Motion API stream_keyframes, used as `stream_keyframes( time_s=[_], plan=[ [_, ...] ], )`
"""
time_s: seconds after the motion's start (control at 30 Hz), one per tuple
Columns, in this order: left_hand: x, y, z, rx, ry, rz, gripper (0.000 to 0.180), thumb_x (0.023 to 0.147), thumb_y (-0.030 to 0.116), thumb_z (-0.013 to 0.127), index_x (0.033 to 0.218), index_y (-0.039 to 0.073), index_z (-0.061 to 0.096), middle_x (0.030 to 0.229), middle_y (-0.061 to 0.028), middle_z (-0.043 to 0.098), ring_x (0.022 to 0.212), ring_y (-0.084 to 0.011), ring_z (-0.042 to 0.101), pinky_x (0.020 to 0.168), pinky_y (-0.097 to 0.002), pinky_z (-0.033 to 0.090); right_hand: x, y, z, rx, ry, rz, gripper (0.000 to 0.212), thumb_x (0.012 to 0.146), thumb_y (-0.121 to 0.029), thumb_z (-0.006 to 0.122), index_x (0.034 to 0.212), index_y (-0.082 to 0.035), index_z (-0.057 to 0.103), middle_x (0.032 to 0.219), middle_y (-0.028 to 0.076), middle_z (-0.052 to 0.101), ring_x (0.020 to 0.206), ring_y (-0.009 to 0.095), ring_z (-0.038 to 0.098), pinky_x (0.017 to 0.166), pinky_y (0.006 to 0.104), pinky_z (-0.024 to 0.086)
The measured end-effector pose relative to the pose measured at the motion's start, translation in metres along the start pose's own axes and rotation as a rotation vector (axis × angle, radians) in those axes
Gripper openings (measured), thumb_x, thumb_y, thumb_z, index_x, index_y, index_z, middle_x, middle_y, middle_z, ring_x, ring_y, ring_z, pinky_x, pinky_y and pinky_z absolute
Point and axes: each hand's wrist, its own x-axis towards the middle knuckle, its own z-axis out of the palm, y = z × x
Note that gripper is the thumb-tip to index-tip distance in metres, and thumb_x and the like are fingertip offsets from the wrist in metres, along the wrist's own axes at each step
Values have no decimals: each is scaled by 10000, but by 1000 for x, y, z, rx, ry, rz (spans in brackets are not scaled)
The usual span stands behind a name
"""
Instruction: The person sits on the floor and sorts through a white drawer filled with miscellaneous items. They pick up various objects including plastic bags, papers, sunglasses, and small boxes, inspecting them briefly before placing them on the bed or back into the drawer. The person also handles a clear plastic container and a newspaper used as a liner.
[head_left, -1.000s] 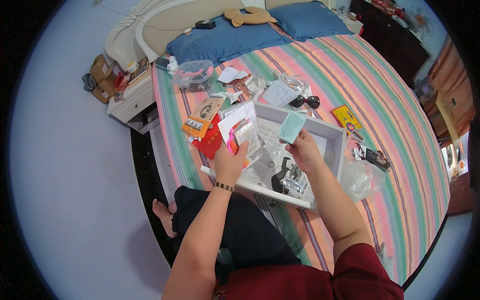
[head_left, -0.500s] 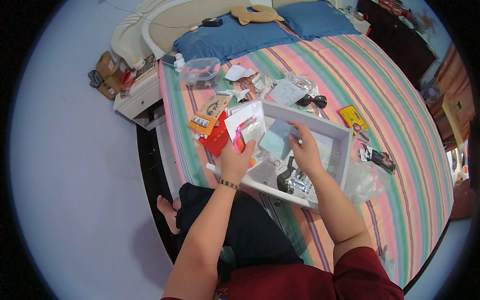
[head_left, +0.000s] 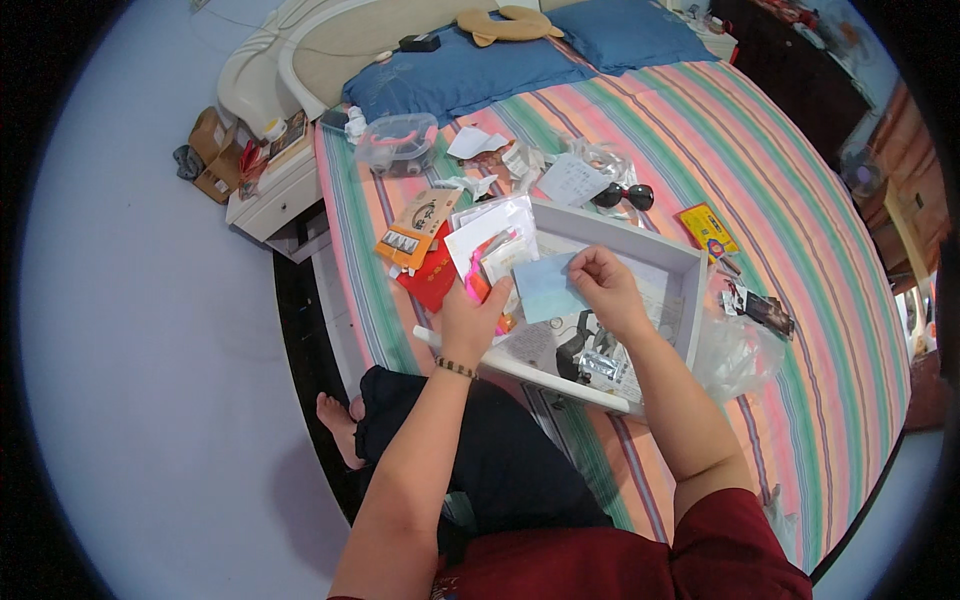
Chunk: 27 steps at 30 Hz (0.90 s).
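Pinching a pale-blue rectangular card (head_left: 546, 289) right and mixed papers (head_left: 477, 241) left, hands (head_left: 610, 290) (head_left: 472, 322) sit apart.

Blue card (head_left: 546, 289) in right grip (head_left: 608, 290)

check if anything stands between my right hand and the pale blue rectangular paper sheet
Nothing visible does: your right hand pinches the pale blue rectangular paper sheet directly, near its right edge. The mixed white and coloured papers in your left hand are on its left side.
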Motion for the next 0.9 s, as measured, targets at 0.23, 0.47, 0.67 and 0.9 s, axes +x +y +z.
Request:
stream_keyframes(
  time_s=[0.23,0.47,0.67,0.9],
  plan=[
    [0,3,-2,-34,-29,-16,310,808,138,640,1054,-31,553,950,-111,643,862,-195,617,755,-314,475,-4,-15,5,-43,-126,83,440,788,53,580,1211,-45,511,1124,57,564,966,96,532,843,232,435],
    [2,0,-3,14,-22,-19,318,798,131,639,1054,-34,545,952,-124,641,869,-202,619,755,-311,477,-4,-10,6,62,-122,63,546,781,56,589,1295,-45,434,1172,96,552,991,115,538,865,254,437],
    [2,1,-5,23,38,-66,319,784,128,638,1042,-37,546,944,-130,641,856,-206,623,745,-317,478,-3,-12,4,171,-117,223,504,800,-24,631,1264,5,438,1049,96,612,905,127,576,799,259,469],
    [6,-13,-3,-90,170,-20,252,791,136,632,971,-34,585,888,-113,653,801,-192,626,720,-313,480,-2,-5,1,244,-236,405,294,822,-58,631,1094,3,537,945,70,628,838,116,599,730,248,517]
  ],
)
